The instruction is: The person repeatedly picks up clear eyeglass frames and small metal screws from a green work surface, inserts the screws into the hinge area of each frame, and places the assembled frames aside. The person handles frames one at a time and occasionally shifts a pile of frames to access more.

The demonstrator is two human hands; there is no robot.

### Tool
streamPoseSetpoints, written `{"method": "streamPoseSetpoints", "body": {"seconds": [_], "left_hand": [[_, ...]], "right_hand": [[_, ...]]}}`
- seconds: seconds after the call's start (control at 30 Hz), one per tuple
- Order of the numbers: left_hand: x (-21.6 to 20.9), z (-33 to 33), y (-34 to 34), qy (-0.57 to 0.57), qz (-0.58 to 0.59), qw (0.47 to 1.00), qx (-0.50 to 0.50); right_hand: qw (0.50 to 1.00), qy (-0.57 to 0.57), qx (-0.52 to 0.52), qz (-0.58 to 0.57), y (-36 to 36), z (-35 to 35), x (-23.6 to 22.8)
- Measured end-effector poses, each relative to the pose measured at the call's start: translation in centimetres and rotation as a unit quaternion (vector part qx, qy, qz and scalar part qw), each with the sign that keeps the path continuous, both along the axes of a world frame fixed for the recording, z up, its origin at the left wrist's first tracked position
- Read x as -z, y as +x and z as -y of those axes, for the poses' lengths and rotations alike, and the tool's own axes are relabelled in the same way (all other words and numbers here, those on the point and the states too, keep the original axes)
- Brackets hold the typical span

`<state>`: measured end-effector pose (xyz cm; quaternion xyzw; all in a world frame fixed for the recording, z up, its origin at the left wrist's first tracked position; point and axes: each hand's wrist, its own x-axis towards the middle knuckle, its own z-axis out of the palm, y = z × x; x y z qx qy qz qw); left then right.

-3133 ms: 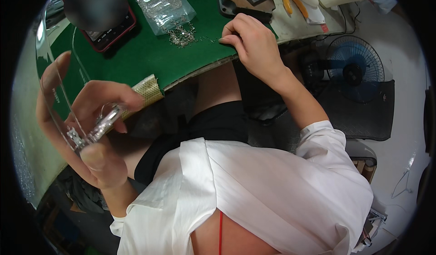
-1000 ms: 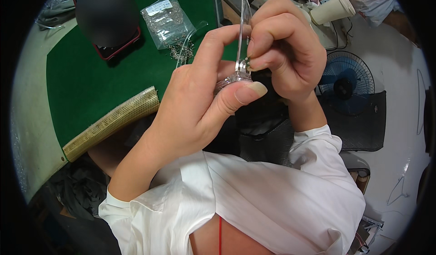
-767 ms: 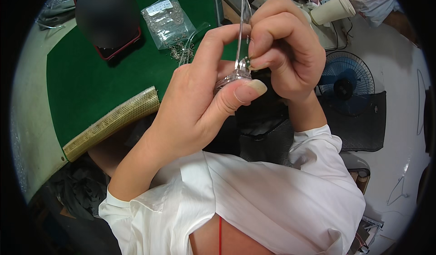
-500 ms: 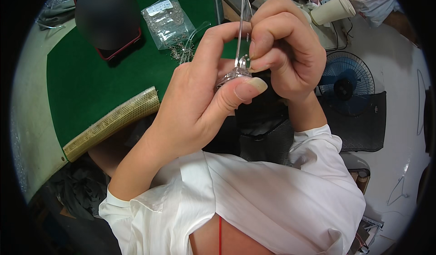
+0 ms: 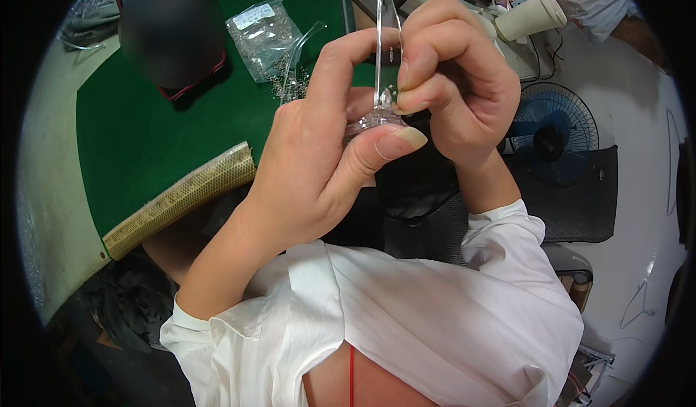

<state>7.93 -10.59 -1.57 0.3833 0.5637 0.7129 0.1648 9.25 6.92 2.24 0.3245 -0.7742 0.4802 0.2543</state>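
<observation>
My left hand [image 5: 304, 153] is closed around a clear plastic eyeglass frame [image 5: 379, 66], its thumb and fingers gripping the rim end. One long thin temple arm stands up from the grip, past my fingers. Tiny metallic bits show near the hinge end. Against that spot my right hand [image 5: 464, 80] is curled, thumb and fingertips pinched together at the arm's edge. Whatever lies between those fingertips is too small to make out. Beyond my left hand, a clear bag [image 5: 262, 33] of small metal parts lies on the green mat, with loose parts [image 5: 290, 86] spilled beside it.
A clear plastic arm [image 5: 304, 40] lies by the spilled parts. A dark rounded object [image 5: 170, 30] on a red-edged base stands at left. Gold mesh-patterned padding [image 5: 181, 196] lines the table edge. To the right are a paper cup [image 5: 531, 17] and a blue fan [image 5: 551, 138].
The eyeglass frame has tilted slightly, its upright arm's tip shifting up and left. My right fingers have moved a little, still pinched beside the hinge end.
</observation>
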Motion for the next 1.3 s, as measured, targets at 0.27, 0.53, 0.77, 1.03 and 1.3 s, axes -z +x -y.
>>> {"method": "streamPoseSetpoints", "body": {"seconds": [0.27,0.53,0.77,1.03,1.3], "left_hand": [[-0.2,-2.3,0.2,0.052,-0.027,0.998,-0.038],[-0.4,-6.9,-2.2,0.045,-0.108,0.987,-0.106],[-2.7,-9.1,-5.7,-0.230,-0.403,0.862,-0.203],[-3.2,-13.0,-8.1,-0.208,-0.410,0.852,-0.252],[-2.7,-14.8,-9.8,-0.214,-0.392,0.847,-0.287]], "right_hand": [[0.996,0.001,0.088,0.008,1.3,-1.5,0.1],[0.959,-0.222,0.044,0.168,1.2,-3.1,0.6],[0.972,-0.162,0.093,0.146,-2.2,-8.1,-1.4],[0.956,-0.208,0.150,0.145,-6.0,-11.4,-2.1],[0.927,-0.203,0.313,-0.046,-7.9,-13.3,-4.4]]}}
